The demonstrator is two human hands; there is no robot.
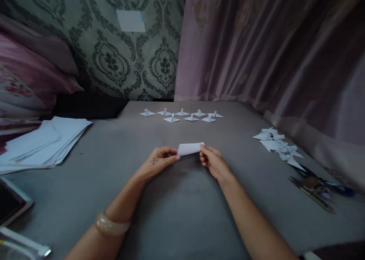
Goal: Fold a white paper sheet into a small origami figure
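Currently, head view: left hand (161, 161) pinches one end of a folded paper (189, 149); right hand (214, 162) grips the other between thumb and curled fingers. Paper sits over the middle of the grey counter (176, 218). Risk, my judgement: uneven pull or a slack left pinch could skew the fold or crease it crookedly. Counts: two hands; one paper held; eight standing paper pieces (181, 112) beyond, five in back row, three in front; one paper heap (273, 143) at right, overlapping, pieces uncountable; one sheet stack (68, 132) at left, leaves uncountable.
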